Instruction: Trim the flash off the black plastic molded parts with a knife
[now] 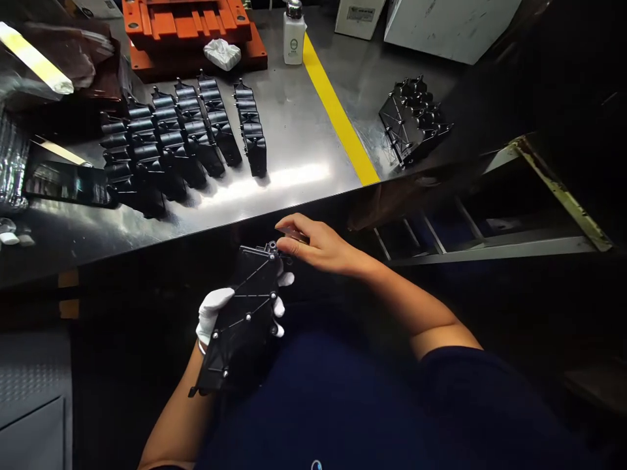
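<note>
My left hand (213, 310), in a white glove, is closed around a black molded plastic part (240, 326), its fingertips showing along the right edge. The part is held tilted above my lap, with thin ribs and several small shiny round points on its face. At its upper end, my bare right hand (323, 247) pinches a thin, flat blade-like tool (292, 233) between thumb and fingers. That hand is close to the part's top corner; whether the blade touches it I cannot tell.
Several similar black parts (169, 140) stand in a row on the metal table (294, 140); more (411, 124) sit right of the yellow tape (340, 111). Behind are an orange fixture (191, 59), a crumpled white wad (223, 53) and a white bottle (294, 42). A phone-like dark slab (68, 183) lies left.
</note>
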Demonstrator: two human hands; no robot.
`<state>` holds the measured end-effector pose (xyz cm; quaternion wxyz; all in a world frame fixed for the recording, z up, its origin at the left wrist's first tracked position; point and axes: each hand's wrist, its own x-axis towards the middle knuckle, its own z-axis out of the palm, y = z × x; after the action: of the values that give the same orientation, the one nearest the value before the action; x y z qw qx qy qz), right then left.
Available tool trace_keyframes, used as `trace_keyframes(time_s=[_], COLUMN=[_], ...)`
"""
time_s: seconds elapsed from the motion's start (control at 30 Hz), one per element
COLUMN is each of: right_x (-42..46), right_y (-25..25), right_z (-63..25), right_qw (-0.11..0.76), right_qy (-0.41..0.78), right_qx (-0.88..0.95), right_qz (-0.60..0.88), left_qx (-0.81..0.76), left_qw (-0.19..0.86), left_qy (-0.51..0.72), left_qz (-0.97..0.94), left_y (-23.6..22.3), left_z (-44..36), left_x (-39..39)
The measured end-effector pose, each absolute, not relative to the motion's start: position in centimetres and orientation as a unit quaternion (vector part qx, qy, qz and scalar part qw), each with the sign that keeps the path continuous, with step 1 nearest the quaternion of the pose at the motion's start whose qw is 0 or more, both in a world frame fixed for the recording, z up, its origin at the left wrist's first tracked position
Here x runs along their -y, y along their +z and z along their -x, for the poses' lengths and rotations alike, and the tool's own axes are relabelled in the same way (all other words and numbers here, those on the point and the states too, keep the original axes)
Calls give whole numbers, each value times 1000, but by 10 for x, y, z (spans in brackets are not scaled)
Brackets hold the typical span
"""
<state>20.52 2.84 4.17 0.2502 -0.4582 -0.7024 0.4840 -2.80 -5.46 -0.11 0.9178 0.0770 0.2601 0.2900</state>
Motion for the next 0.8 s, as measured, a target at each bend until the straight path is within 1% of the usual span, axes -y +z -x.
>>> trace_keyframes(time_s=[0.03,0.1,0.17,0.27,0.5,0.7,0.8], right_x=[-28,-26,-23,-18,-18,-14,-7], right_y=[42,43,43,42,44,43,41], right_z=[-206,-209,-210,-207,-203,-200,-197], right_qw=[259,245,222,205,184,177,185], right_qy=[419,321,278,248,206,209,214], right_qx=[725,773,813,845,860,856,842], right_qz=[481,489,461,427,428,440,460], left_qx=[-252,-245,-240,-248,-267,-255,-269], left_qw=[922,923,924,914,906,910,896], left_qy=[286,292,295,317,325,320,348], left_qz=[-62,-46,-42,-42,-51,-72,-64], left_y=[3,9,13,14,11,16,13], left_z=[28,29,30,32,32,29,28], left_x=[56,58,60,66,72,67,68])
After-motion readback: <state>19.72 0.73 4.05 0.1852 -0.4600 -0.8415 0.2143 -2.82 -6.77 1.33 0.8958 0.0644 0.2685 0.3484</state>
